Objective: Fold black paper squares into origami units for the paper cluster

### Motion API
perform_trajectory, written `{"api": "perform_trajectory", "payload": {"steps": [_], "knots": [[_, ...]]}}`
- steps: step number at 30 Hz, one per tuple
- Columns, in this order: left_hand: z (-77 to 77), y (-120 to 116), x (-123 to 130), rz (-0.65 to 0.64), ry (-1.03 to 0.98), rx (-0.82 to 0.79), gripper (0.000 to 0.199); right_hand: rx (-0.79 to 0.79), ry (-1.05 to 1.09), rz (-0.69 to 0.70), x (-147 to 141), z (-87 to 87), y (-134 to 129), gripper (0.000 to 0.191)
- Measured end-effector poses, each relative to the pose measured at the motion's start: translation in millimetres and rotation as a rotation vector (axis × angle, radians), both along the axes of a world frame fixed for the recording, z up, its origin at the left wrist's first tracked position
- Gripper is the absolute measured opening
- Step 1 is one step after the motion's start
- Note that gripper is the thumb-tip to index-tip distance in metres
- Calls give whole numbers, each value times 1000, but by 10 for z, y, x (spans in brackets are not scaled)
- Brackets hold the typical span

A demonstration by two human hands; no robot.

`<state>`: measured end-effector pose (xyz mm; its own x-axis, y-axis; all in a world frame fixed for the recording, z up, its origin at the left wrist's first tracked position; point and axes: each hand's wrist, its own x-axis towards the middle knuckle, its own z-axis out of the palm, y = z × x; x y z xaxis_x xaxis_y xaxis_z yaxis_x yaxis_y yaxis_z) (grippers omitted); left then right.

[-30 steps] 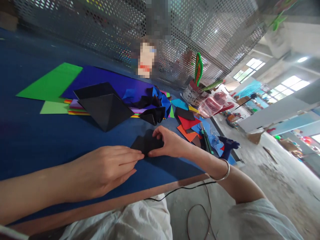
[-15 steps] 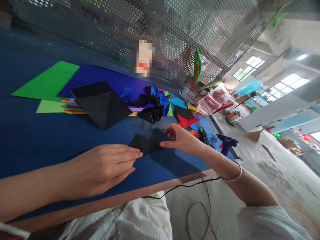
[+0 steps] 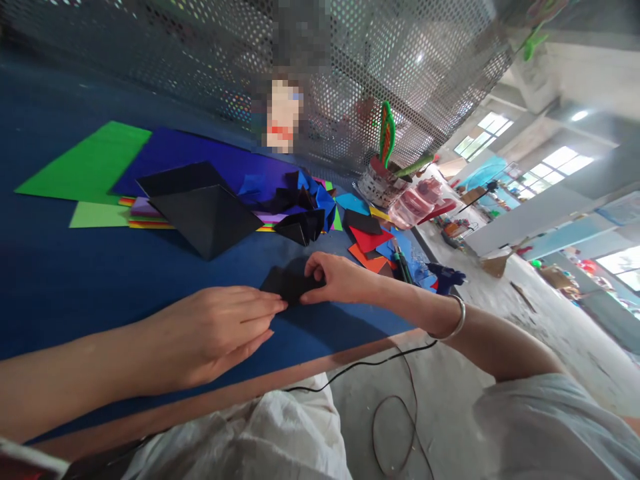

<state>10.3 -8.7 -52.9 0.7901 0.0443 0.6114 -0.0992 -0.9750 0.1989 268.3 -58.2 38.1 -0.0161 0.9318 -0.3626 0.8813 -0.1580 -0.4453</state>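
A small piece of folded black paper (image 3: 283, 281) lies on the blue tabletop, close to its front edge. My left hand (image 3: 225, 333) is laid flat with fingers stretched out, its fingertips touching the paper's near left edge. At the paper's right end, my right hand (image 3: 327, 279) has thumb and curled fingers closed around the edge. Part of the paper is hidden beneath those fingers. Behind my hands stands a larger folded black paper shape (image 3: 207, 217), with smaller black folded pieces (image 3: 300, 228) and blue folded pieces (image 3: 325, 200) beside it.
Green sheets (image 3: 90, 163) and a dark blue sheet (image 3: 170, 157) lie at the back. To the right are paper scraps (image 3: 370, 239), a cutter-like tool (image 3: 401, 260), a glue gun (image 3: 445, 277) and a decorated pot (image 3: 375, 183). A perforated metal screen (image 3: 200, 73) rises behind.
My right hand has moved left along the black paper, nearer to my left hand, and its fingers have curled in at the paper's edge. My left hand stays in place.
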Motion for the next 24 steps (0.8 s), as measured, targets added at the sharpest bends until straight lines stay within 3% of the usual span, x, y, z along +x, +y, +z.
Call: {"api": "perform_trajectory", "payload": {"steps": [6, 17, 24], "knots": [[57, 34, -2, -49, 2, -4, 28, -20, 69, -91, 186, -75, 23, 42], [33, -9, -10, -8, 17, -46, 32, -7, 221, -170, 437, -141, -48, 36], [42, 4, -17, -6, 22, -24, 33, -50, 329, -171, 374, 55, -5, 27]]}}
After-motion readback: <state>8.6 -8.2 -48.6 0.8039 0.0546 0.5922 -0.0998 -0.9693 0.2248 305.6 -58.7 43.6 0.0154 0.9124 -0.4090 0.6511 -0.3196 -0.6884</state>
